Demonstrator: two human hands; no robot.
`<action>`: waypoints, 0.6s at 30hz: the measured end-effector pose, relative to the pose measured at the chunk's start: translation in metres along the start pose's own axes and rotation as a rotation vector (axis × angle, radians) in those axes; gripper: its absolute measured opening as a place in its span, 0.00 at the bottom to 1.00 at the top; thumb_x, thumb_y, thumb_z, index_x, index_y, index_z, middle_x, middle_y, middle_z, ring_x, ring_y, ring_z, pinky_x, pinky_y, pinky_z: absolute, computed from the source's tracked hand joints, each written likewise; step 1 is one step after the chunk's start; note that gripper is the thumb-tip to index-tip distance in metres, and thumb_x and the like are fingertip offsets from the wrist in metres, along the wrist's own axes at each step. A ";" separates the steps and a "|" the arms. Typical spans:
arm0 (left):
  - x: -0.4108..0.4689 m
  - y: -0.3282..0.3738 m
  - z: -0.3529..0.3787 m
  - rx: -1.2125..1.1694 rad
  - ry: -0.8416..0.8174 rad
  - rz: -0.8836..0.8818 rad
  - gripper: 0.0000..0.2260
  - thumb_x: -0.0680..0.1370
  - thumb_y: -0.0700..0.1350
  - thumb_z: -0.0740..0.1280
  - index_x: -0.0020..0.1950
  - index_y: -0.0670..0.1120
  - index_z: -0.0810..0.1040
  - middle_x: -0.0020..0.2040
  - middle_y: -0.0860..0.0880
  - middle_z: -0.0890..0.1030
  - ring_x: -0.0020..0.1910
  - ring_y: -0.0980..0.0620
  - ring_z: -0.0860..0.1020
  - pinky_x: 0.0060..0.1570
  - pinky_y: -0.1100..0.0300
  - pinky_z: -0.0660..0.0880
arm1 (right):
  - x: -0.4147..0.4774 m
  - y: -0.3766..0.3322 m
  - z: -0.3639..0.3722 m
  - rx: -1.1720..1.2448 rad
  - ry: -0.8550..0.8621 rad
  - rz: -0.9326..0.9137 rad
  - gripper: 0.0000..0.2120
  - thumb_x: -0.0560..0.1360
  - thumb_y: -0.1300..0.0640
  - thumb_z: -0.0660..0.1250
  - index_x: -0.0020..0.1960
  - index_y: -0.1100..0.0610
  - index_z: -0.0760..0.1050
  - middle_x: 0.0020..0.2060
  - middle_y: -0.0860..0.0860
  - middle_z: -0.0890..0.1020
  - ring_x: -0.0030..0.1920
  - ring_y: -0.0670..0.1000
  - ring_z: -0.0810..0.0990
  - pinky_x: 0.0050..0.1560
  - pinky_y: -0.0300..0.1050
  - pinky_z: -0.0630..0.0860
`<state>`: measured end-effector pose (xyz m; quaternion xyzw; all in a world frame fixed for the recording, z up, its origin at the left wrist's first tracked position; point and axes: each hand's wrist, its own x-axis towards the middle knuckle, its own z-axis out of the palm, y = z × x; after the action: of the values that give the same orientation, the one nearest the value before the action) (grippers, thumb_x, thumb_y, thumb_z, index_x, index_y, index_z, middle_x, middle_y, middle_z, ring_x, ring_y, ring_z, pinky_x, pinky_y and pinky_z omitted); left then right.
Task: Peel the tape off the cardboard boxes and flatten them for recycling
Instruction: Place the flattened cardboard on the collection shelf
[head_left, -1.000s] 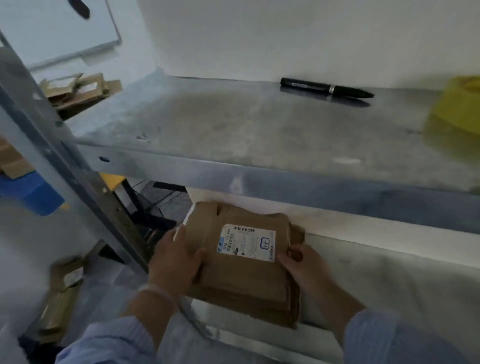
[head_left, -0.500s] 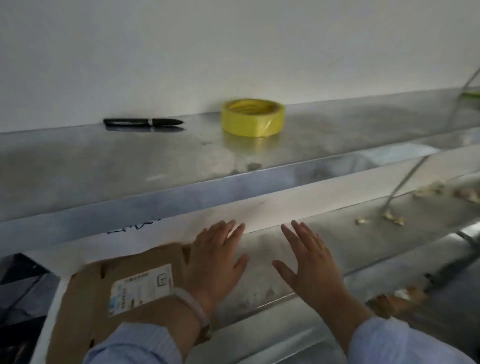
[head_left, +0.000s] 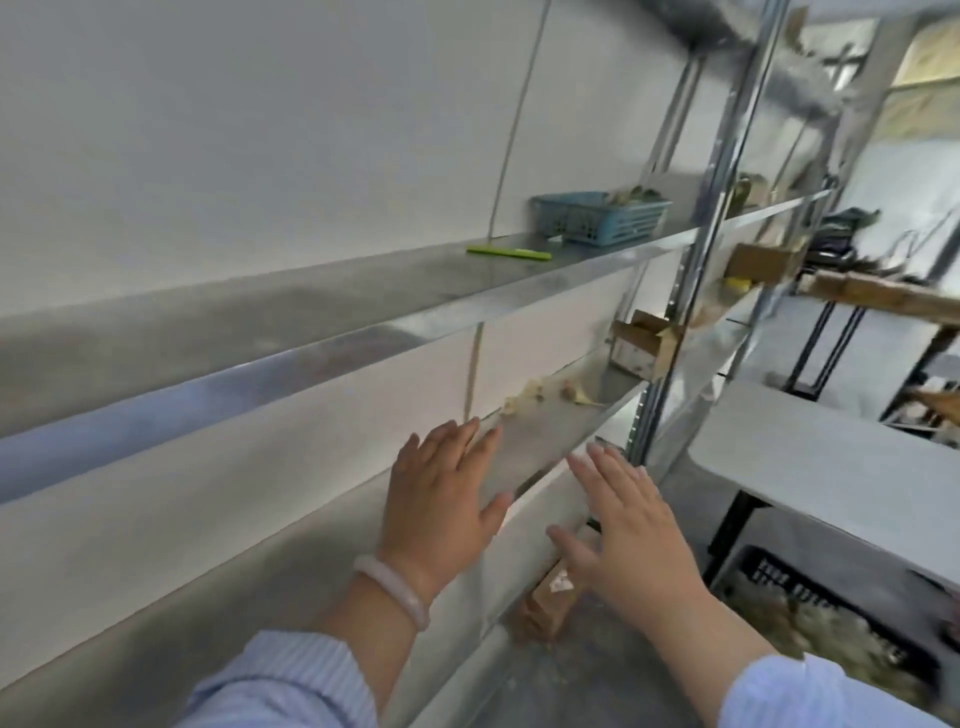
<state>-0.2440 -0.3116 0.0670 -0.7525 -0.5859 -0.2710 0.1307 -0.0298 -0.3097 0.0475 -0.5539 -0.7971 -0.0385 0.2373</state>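
Note:
My left hand (head_left: 441, 499) is held in front of the metal shelving with fingers spread and nothing in it; a pale bracelet sits on its wrist. My right hand (head_left: 631, 530) is beside it, also empty with fingers apart. Below my right hand a small brown cardboard box (head_left: 550, 603) stands on the floor by the shelf's foot. Another open cardboard box (head_left: 644, 340) sits on the middle shelf near the upright post. The flattened cardboard stack is out of view.
A metal shelf (head_left: 363, 322) runs left to right along the white wall. On it lie a green strip (head_left: 509, 253) and a blue plastic basket (head_left: 602, 218). A grey table (head_left: 831, 467) stands at right, a black crate (head_left: 841, 592) beneath it.
Both hands let go of the flattened cardboard stack and lifted away, fingers spread. The view swung right along the shelves; the stack, pen and yellow tape roll have left the frame.

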 end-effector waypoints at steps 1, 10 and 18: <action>0.016 0.017 0.012 -0.023 0.005 0.019 0.27 0.72 0.60 0.63 0.69 0.51 0.72 0.67 0.50 0.75 0.65 0.47 0.73 0.65 0.45 0.69 | 0.001 0.023 -0.008 -0.023 0.003 0.026 0.36 0.75 0.33 0.56 0.78 0.45 0.50 0.78 0.45 0.50 0.77 0.44 0.44 0.74 0.43 0.37; 0.129 0.106 0.111 -0.129 -0.034 0.168 0.25 0.73 0.60 0.61 0.67 0.49 0.73 0.63 0.49 0.77 0.62 0.46 0.74 0.61 0.45 0.71 | 0.027 0.168 -0.025 -0.041 0.016 0.239 0.37 0.74 0.31 0.54 0.77 0.41 0.45 0.78 0.42 0.48 0.74 0.38 0.39 0.74 0.43 0.38; 0.227 0.106 0.212 -0.131 -0.151 0.182 0.28 0.77 0.64 0.49 0.74 0.54 0.63 0.72 0.52 0.68 0.71 0.51 0.64 0.69 0.48 0.63 | 0.109 0.257 0.026 0.003 -0.022 0.347 0.38 0.73 0.30 0.54 0.77 0.40 0.43 0.77 0.41 0.47 0.76 0.43 0.43 0.75 0.44 0.42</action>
<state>-0.0514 -0.0479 0.0337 -0.8278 -0.5043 -0.2383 0.0607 0.1635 -0.1081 0.0183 -0.6834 -0.6920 0.0103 0.2322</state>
